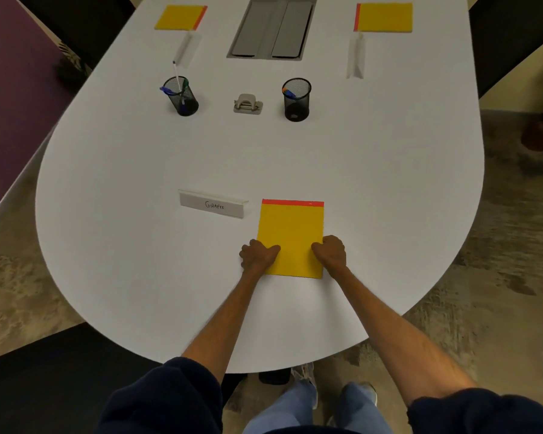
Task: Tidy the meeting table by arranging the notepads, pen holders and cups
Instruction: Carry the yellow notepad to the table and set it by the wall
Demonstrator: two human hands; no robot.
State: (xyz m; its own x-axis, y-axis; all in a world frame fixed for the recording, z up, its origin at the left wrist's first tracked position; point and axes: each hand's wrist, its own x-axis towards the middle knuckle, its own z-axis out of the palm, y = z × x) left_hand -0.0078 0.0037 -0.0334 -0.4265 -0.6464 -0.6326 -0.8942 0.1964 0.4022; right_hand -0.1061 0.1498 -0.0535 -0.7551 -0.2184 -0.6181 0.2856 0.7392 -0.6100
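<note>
A single wide-angle view from a camera worn on the person's head looks forward and steeply down over the rounded near end of a white table (pixel 113 170), with no second view to overlap it. Both forearms reach away from the lens from the bottom edge, and the person's shoes show beneath the table's edge. The far end, with a grey hatch (pixel 271 29), lies at the top edge, and straight lines bow near the borders.
</note>
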